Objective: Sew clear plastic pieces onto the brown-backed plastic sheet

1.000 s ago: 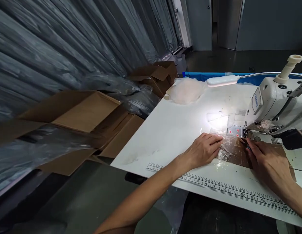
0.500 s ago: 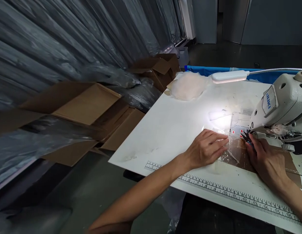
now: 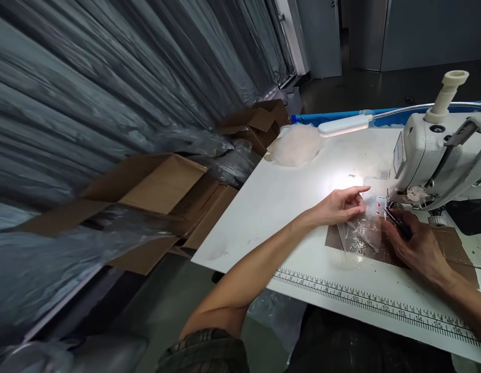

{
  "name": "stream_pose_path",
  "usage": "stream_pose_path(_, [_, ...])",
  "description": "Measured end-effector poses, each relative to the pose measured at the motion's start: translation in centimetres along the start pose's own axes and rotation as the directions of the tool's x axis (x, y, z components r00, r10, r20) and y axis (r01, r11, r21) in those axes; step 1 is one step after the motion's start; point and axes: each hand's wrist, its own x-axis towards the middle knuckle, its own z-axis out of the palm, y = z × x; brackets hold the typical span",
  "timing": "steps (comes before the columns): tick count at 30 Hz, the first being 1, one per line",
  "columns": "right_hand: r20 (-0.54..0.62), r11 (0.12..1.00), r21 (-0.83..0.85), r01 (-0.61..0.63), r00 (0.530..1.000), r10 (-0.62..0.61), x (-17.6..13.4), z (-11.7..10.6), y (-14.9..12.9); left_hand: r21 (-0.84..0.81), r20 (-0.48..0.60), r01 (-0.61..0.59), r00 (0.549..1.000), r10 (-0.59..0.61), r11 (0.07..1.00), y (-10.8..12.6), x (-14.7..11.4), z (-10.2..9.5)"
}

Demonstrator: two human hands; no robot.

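Note:
My left hand (image 3: 340, 205) is left of the sewing machine's needle area, its index finger stretched out while the thumb and other fingers pinch the edge of a thin see-through fabric piece (image 3: 359, 234). That piece hangs from the fingers and spreads over a brown sheet on the table. My right hand (image 3: 419, 242) is closed around dark thread snips (image 3: 398, 224), blades pointing up and left at the presser foot area. Red marks show on the plate beside the blade tips. The white sewing machine (image 3: 415, 150) stands just beyond my right hand.
A pale, fluffy fabric pile (image 3: 297, 146) lies at the table's far left corner. A white lamp (image 3: 345, 125) on a bendable neck hangs over the white tabletop (image 3: 264, 217), whose front edge carries a printed ruler. Open cardboard boxes (image 3: 165, 181) and clear plastic stand left.
The view has turned, showing more of the machine's top. My left index finger has stretched out toward the needle area. The snips stay in my right hand, their blades now looking closer together.

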Motion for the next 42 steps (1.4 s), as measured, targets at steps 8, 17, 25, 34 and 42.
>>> stream_pose_path(8, [0.176, 0.958, 0.249, -0.141, 0.979, 0.099, 0.3, -0.4, -0.9, -0.308, 0.09, 0.11, 0.992, -0.086, 0.945, 2.4, -1.0, 1.0])
stream_pose_path(17, [0.114, 0.957, 0.204, -0.205, 0.976, 0.185, 0.2, -0.3, -0.5, -0.319, 0.027, 0.104, 0.995, -0.101, 0.942, 2.2, -1.1, 2.0])
stream_pose_path(25, [0.154, 0.988, 0.065, 0.14, 0.977, -0.148, 0.1, -1.0, -1.0, -0.341, 0.071, 0.248, 0.969, -0.238, 0.907, 2.3, -1.3, 2.0])
stream_pose_path(34, [0.174, 0.912, -0.16, 0.378, 0.92, -0.351, 0.2, -1.1, -0.9, -0.321, 0.135, 0.3, 0.953, -0.27, 0.898, 2.5, -1.3, 1.7])
stream_pose_path(42, [0.135, 0.808, -0.333, 0.487, 0.872, -0.47, -0.1, -0.6, -0.8, -0.267, 0.128, 0.296, 0.954, -0.27, 0.917, 2.1, -1.3, 2.1])
